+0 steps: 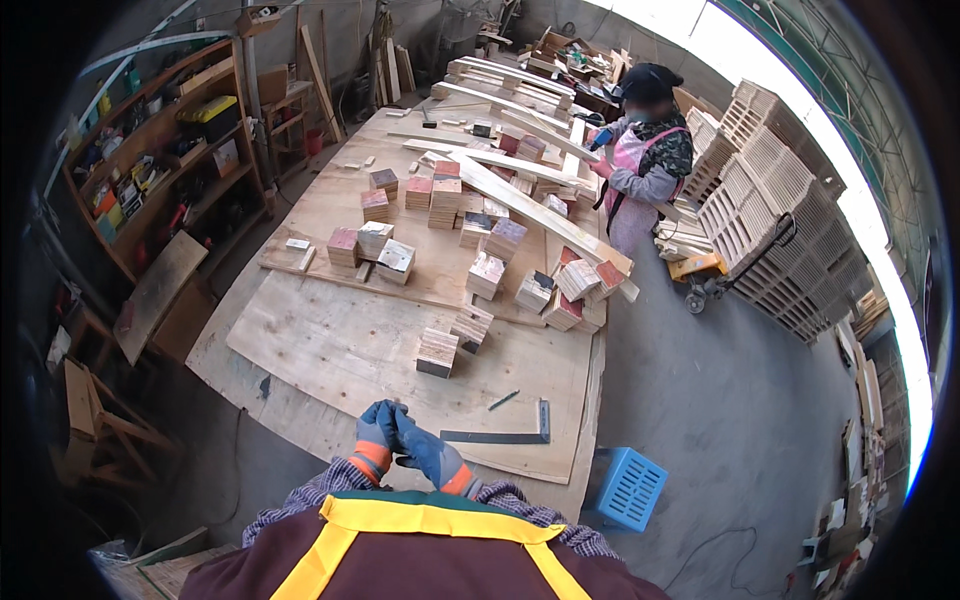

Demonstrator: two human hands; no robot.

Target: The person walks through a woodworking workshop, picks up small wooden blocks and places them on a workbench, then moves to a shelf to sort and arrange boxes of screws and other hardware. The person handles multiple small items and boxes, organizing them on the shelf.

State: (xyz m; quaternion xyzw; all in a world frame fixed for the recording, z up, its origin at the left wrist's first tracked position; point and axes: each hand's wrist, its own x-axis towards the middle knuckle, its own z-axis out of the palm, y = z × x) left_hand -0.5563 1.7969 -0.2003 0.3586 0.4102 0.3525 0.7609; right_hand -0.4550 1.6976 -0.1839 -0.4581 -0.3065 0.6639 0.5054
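Note:
My hands meet at the table's near edge, in blue work gloves with orange cuffs. My left hand (377,430) is curled closed, and my right hand (430,452) reaches across with its fingers pressed against it. What lies between the fingers is too small or hidden to name. Ahead of them a layered wooden block (437,352) stands on the plywood sheet (320,335), touching or nearly touching a second block (471,326). To the right of my hands lie a dark metal carpenter's square (495,437) and a green pencil (503,400).
More wooden blocks (445,200) crowd the middle of the table, with long boards (530,205) beyond. A co-worker (645,165) stands at the far right side, holding a blue tool. A blue plastic stool (632,488) is beside the table. Pallets (775,220) on a pallet jack stand right; shelves (165,150) left.

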